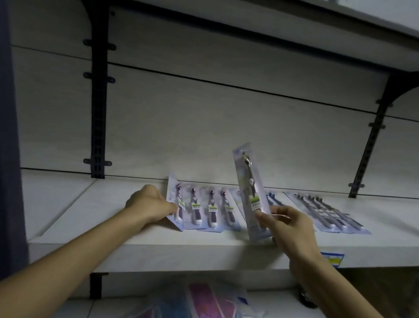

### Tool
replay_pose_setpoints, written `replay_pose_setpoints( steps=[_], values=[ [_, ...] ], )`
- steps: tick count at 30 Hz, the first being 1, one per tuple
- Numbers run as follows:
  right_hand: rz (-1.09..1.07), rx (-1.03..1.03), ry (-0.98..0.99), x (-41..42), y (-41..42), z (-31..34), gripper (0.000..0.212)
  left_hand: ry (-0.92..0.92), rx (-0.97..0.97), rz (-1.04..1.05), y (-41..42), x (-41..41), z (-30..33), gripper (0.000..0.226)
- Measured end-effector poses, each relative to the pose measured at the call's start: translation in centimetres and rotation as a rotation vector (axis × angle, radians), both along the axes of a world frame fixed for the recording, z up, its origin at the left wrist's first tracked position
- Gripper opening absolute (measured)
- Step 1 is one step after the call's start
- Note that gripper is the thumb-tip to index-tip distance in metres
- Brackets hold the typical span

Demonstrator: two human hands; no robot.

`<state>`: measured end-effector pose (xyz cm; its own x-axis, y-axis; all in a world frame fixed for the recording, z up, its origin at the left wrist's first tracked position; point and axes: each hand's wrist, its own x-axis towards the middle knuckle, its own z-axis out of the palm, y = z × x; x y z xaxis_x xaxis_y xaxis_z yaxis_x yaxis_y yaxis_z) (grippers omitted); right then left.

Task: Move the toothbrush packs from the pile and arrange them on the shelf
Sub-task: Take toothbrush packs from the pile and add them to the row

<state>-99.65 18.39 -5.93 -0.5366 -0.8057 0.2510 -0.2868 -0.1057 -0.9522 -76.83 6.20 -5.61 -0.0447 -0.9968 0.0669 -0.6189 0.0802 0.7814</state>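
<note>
right hand pinching an upright toothbrush pack above the shelf, left hand gripping the row's tilted end pack.

My right hand hides a pack's lower edge; the bottom edge crops the bags; labels blur.

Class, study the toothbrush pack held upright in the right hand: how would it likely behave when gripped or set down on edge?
The raised pack is flat and thin, so probably light. The right hand pinches only its lower end, yet it stays straight: likely fairly stiff. Stood on edge on the shelf, it would probably tip over.
</note>
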Motion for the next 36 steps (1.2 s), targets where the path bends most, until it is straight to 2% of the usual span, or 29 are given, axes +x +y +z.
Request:
replay_pose_setpoints(
  steps=[4, 8, 16, 21, 26, 30, 36],
  values=[
    [0.002, -0.007, 0.000, 0.5, -0.4, 0.3, 0.017, -0.332, -0.127, 0.005, 0.5, 0.8, 0.3, 0.033],
    [-0.005, -0.016, -0.009, 1.4, -0.3, 0.7, 0.016, -0.482, -0.245, -0.027, 1.0, 1.6, 0.6, 0.036],
    [-0.076, -0.007, 0.022, 2.3, 2.3, -0.2, 0.014, -0.412, -0.599, -0.131, 2.6, 0.0, 0.5, 0.028],
    [-0.145, -0.013, 0.021, 1.0, 4.7, -0.2, 0.014, -0.420, -0.725, -0.220, 4.0, -2.2, 0.6, 0.032],
    [-0.175, -0.008, 0.036, -1.9, 6.4, 0.3, 0.024, -0.377, -0.773, -0.273, 5.0, -5.2, 1.3, 0.032],
    [-0.202, -0.006, 0.018, -5.5, 7.6, 0.3, 0.022, -0.386, -0.801, -0.311, 6.3, -8.9, 1.8, 0.030],
    [-0.234, 0.013, 0.014, -12.5, 9.5, 1.2, 0.030, -0.412, -0.776, -0.278, 8.2, -15.0, 1.7, 0.029]
  ],
)
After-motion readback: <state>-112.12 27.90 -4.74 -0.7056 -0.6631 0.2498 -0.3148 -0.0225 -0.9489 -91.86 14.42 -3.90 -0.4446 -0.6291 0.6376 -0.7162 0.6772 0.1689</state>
